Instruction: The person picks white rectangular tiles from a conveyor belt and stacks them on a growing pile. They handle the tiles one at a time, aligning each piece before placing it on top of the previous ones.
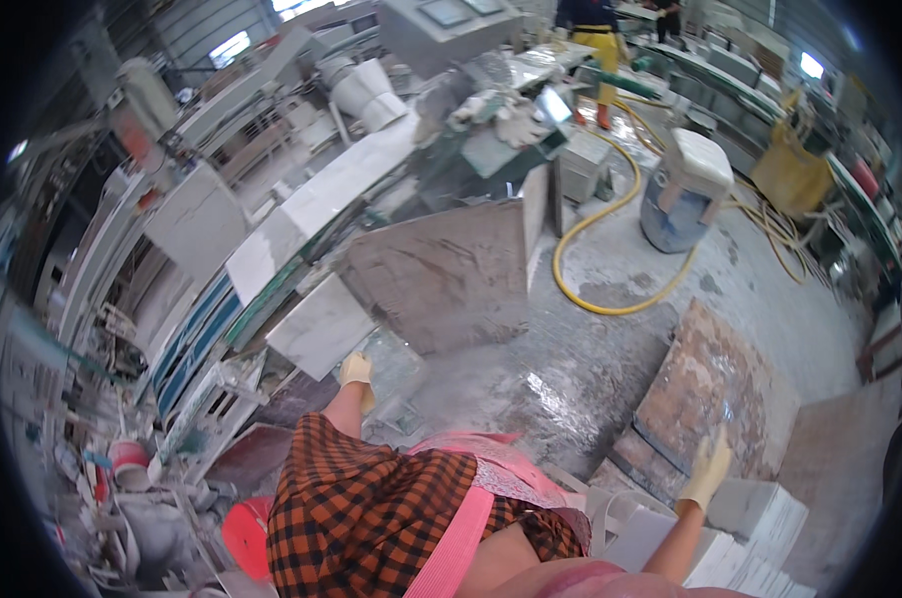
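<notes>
My left hand, in a cream glove, is closed at the lower right edge of a pale grey stone tile. The tile lies tilted beside the conveyor line, and my fingertips are partly hidden at its edge. Off to the right, my right hand, also gloved, reaches over a stained brown board with its fingers stretched out and somewhat blurred. Nothing shows in that hand. Just below it stands a stack of white tiles.
A large brown panel leans ahead of me. White slabs lie along the conveyor on the left. A yellow hose curves over the wet floor near a blue-and-white drum. A person in yellow trousers stands far back.
</notes>
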`<state>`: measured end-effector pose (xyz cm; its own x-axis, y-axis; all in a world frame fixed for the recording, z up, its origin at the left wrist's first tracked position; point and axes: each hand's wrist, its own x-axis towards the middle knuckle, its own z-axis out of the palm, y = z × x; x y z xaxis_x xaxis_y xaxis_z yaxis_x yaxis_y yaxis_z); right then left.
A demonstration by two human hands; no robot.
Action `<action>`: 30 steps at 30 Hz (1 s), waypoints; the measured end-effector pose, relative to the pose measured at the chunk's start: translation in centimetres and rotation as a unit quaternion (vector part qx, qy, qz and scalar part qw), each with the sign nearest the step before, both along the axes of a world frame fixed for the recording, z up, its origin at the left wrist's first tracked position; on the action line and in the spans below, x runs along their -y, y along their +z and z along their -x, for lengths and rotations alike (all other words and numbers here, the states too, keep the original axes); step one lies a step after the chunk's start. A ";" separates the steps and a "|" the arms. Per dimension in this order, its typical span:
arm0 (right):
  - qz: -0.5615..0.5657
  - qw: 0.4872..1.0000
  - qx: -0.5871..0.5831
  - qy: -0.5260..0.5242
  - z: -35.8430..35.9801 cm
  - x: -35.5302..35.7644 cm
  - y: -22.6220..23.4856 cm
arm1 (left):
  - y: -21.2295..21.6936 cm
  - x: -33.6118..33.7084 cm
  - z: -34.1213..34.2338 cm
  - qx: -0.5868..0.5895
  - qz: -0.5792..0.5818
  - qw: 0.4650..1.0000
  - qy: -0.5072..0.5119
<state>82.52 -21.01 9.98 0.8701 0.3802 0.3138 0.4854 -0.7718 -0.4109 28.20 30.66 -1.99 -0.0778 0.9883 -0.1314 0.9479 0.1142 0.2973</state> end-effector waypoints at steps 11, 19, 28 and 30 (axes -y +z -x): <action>0.098 0.946 -0.306 0.042 10.6 -4.5 -21.3 | 7.9 -12.0 15.1 0.129 -0.253 0.957 0.055; -0.019 0.904 -0.423 -0.055 24.8 -2.8 -26.7 | 8.8 -26.8 27.8 0.042 -0.236 0.962 0.127; -0.049 0.850 -0.493 -0.179 37.1 -6.9 -16.2 | 6.5 -36.4 32.1 0.082 -0.104 0.981 0.142; -0.050 0.867 -0.469 -0.163 38.5 -9.5 -12.2 | 7.7 -37.1 31.6 0.091 -0.106 0.978 0.156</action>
